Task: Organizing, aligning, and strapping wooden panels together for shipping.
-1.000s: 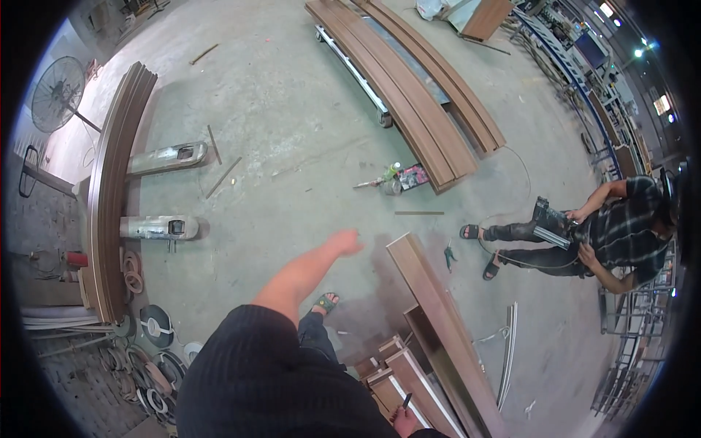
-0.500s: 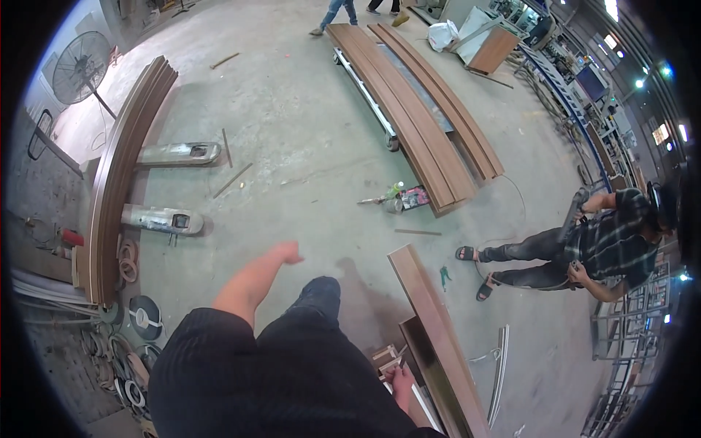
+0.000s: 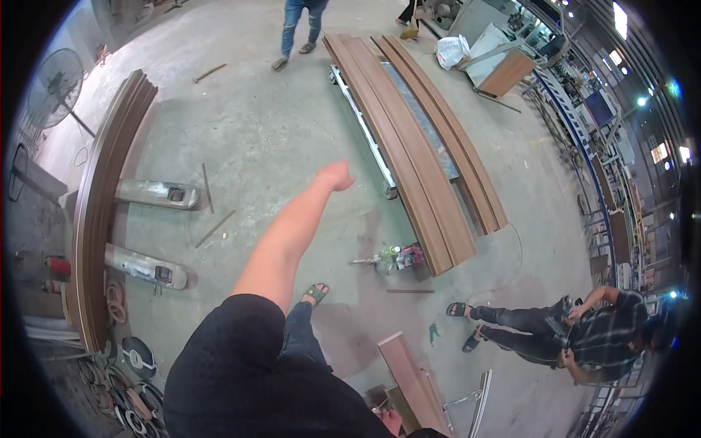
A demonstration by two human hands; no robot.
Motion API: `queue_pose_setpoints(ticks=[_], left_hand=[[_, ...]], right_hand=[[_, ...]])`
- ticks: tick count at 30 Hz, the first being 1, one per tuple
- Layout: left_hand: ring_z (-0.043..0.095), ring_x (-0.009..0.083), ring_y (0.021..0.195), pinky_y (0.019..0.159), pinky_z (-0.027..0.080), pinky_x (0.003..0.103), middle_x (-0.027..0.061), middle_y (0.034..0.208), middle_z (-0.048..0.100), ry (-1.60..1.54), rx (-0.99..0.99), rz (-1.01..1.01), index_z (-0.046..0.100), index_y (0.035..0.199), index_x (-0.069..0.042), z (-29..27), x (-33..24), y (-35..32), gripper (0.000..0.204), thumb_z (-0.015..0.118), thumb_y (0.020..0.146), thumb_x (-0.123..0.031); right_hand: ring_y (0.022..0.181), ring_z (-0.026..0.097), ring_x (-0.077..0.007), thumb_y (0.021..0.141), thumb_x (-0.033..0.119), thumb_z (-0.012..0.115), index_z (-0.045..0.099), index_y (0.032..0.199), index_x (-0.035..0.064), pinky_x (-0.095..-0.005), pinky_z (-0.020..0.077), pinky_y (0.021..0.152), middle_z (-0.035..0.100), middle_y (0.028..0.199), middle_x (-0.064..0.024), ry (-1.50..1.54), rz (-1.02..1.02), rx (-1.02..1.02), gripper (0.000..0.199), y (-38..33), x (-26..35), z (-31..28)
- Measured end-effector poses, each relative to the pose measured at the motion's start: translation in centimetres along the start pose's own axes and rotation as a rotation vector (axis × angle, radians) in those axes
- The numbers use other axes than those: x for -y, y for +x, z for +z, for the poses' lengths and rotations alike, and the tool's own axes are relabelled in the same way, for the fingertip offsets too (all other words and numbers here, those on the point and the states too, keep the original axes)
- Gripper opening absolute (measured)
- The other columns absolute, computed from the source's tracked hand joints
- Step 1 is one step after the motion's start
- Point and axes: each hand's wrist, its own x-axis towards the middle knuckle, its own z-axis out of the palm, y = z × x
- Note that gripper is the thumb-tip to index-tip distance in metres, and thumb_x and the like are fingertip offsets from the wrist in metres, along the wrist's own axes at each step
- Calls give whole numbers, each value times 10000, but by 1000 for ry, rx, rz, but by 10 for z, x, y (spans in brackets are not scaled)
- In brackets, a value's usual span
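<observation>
My left hand [image 3: 336,176] is stretched out ahead over the floor, left of the near part of a cart; its fingers are curled and nothing shows in them. My right hand [image 3: 392,421] is low at the bottom edge, beside a brown board [image 3: 410,379], its fingers closed; what they hold is too small and hidden to make out. Long brown wooden planks [image 3: 405,160] lie on the cart [image 3: 359,120] ahead. By their near end a power tool [image 3: 398,258], green and pink, rests on the floor.
At left, stacked brown panels [image 3: 109,197] rest across two metal forks [image 3: 150,269]. A fan [image 3: 57,87] stands behind. To the right a person in a checked shirt [image 3: 602,336] handles a dark tool. Another person's legs [image 3: 298,33] show far ahead. Green pliers [image 3: 434,333] lie on the floor.
My left arm has swung forward and right, toward the cart. My right hand has dropped lower in view. The view has shifted, and the far person's legs now show further left.
</observation>
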Motion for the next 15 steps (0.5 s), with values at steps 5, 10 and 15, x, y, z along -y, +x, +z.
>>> queue_pose_setpoints(ticks=[5, 10, 15], left_hand=[[551, 338, 1243, 1028, 457, 451, 184, 1347, 571, 3, -96, -23, 440, 1379, -56, -59, 2, 139, 596, 608, 906, -378], [563, 338, 1230, 1020, 466, 442, 179, 1325, 589, -35, -75, -3, 423, 1379, -54, -82, -37, 216, 599, 605, 906, -373], [586, 352, 1185, 982, 488, 460, 190, 1282, 609, -103, -20, 34, 547, 1266, -47, -51, -28, 230, 503, 597, 899, -386]], right_hand=[[681, 706, -230, 940, 75, 548, 579, 818, -45, -342, 557, 604, 697, 773, -177, 954, 1086, 178, 174, 196, 62, -77], [671, 700, -227, 971, 79, 520, 540, 834, -14, -323, 566, 599, 695, 784, -165, 1064, 1176, 233, 167, 273, 55, -100], [1116, 582, -295, 1040, 299, 407, 470, 1433, 151, -403, 455, 955, 591, 1265, -165, 747, 979, 705, 424, 339, 71, -153]])
